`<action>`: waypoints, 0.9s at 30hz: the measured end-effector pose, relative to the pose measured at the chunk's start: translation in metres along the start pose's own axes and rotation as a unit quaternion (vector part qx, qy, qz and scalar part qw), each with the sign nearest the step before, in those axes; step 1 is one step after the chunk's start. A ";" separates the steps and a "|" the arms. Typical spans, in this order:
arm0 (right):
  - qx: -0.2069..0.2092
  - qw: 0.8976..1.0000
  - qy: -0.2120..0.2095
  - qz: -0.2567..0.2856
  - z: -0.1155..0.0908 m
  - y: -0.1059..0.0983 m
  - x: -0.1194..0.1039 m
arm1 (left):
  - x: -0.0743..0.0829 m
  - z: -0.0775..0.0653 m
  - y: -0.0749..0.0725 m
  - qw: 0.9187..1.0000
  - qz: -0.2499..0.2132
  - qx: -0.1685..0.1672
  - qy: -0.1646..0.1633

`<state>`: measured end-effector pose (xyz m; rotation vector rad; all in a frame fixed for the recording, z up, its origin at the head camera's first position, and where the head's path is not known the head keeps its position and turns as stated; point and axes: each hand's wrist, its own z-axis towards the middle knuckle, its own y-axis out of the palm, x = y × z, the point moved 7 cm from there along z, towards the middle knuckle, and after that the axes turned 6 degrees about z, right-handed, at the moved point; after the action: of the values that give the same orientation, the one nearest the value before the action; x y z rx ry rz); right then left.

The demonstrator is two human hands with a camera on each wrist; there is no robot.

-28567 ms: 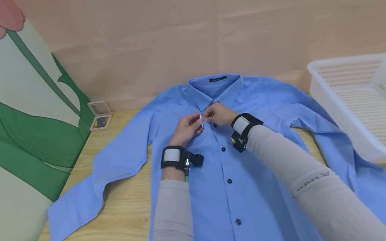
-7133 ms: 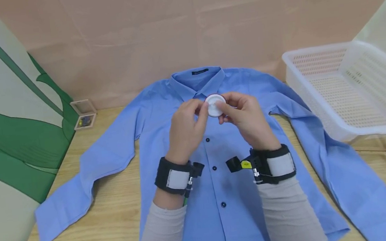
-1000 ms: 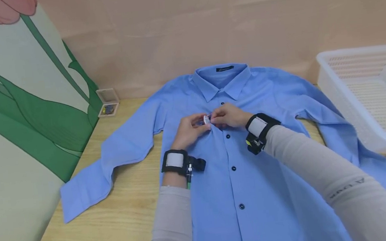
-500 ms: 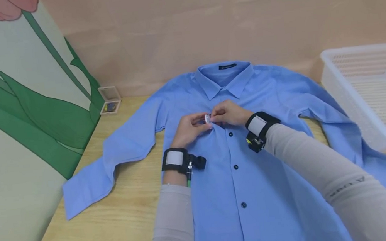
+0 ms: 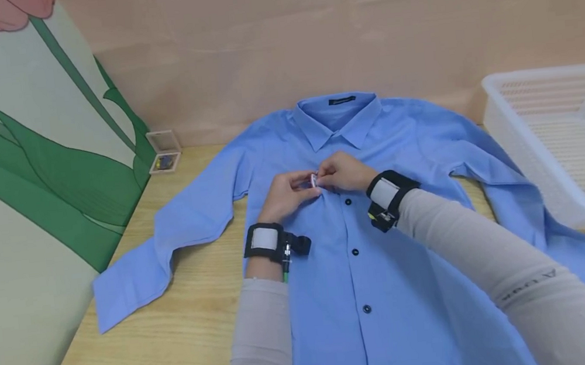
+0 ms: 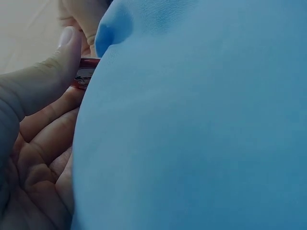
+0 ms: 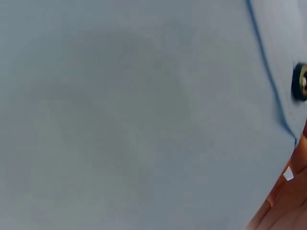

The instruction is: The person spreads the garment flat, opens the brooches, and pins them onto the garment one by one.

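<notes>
A long-sleeved blue shirt (image 5: 322,273) lies front up, collar away from me. At its chest, by the button placket, my left hand (image 5: 285,195) holds a small round badge (image 5: 314,180) between thumb and fingers, seen nearly edge-on. My right hand (image 5: 347,172) pinches at the badge's near side with thumb and forefinger, where the shirt cloth is pulled up; the exact spot is hidden. The left wrist view has the badge's red edge (image 6: 85,73) beside the left thumb (image 6: 67,52), partly behind the raised cloth. Mostly shirt cloth (image 7: 144,115) fills the right wrist view.
A white plastic basket (image 5: 541,182) stands at the right, beside the shirt's sleeve. At the back left sits a small lidded box (image 5: 165,162) with its lid raised and dark bits inside. The wooden table (image 5: 181,340) shows left of the shirt.
Seven seconds ago both hands held the badge up, white back showing; now it is edge-on at the shirt's chest, lower than at the earliest frame. In the last second the hands barely move.
</notes>
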<state>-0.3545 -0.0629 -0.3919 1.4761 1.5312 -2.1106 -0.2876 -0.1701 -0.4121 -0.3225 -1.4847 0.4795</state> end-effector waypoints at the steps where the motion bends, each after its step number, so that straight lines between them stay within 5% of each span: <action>1: 0.001 1.000 0.002 -0.001 0.000 0.000 0.000 | 0.000 0.000 0.001 1.000 0.006 0.000 0.000; 9: -0.021 0.999 0.000 0.028 -0.004 -0.002 0.015 | 0.005 0.000 0.007 1.000 0.019 0.001 0.024; 12: -0.019 0.999 0.017 0.028 -0.010 -0.009 0.020 | 0.014 0.000 0.009 0.997 0.072 0.014 0.040; 15: 0.007 0.999 0.039 -0.034 -0.019 -0.019 0.021 | 0.023 0.000 0.011 0.989 0.140 0.028 0.042; 18: 0.012 0.988 0.074 -0.136 -0.028 -0.023 0.021 | 0.029 -0.001 0.013 0.981 0.188 0.039 0.038; 21: -0.032 0.971 0.118 -0.207 -0.036 -0.017 0.028 | 0.031 -0.001 0.016 0.972 0.230 0.046 0.025; 27: -0.112 0.940 0.179 -0.268 -0.046 -0.001 0.048 | 0.033 -0.006 0.022 0.949 0.312 0.050 0.002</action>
<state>-0.3512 -0.0068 -0.4277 1.5499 2.4560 -1.8723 -0.2835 -0.1339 -0.3946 -0.7185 -1.3296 1.0522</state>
